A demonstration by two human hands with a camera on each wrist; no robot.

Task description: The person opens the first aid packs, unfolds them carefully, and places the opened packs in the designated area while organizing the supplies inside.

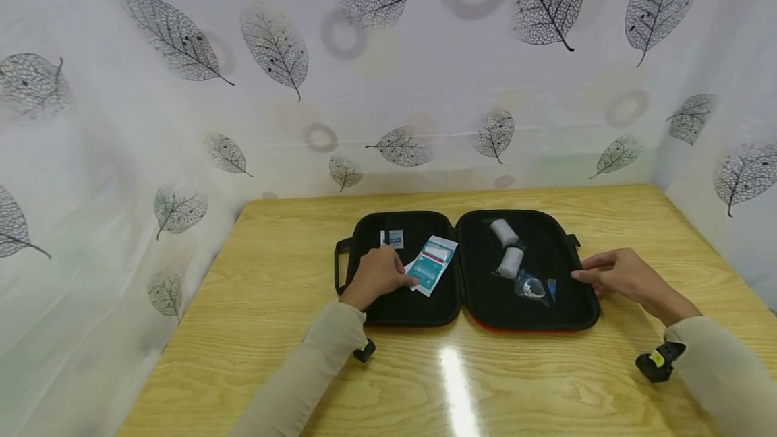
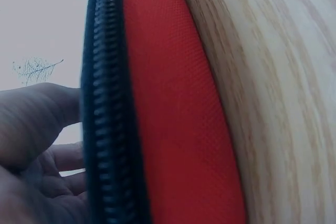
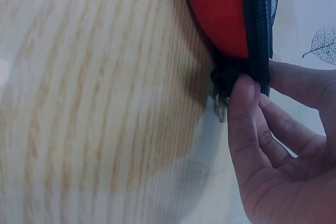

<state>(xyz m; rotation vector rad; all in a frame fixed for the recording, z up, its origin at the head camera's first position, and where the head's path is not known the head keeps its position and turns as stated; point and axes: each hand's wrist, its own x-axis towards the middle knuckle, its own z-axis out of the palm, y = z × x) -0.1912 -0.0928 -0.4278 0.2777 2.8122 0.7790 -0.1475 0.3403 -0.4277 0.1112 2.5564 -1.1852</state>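
Observation:
A black-lined case (image 1: pixel 528 315) with a red shell (image 2: pixel 178 98) lies unfolded on the table. My left hand (image 1: pixel 380 274) reaches into its left half and pinches the lower corner of a teal-and-white packet (image 1: pixel 432 268); in the left wrist view the zippered rim hides the fingertips. A white edge shows beneath that packet, and a small blue-and-white packet (image 1: pixel 394 239) lies beyond the hand. My right hand (image 1: pixel 625 278) grips the outer rim of the right half between thumb and fingers (image 3: pixel 244 108). Two white rolls (image 1: pixel 511 263) and a clear bag with a white ring (image 1: pixel 533 287) lie in that half.
The wooden table (image 1: pixel 267 275) carries the case near its back edge. A carry handle (image 1: pixel 342 265) sticks out on the left side, and a black tab (image 1: pixel 573 240) on the right. Behind hangs a white leaf-print sheet (image 1: pixel 388 86).

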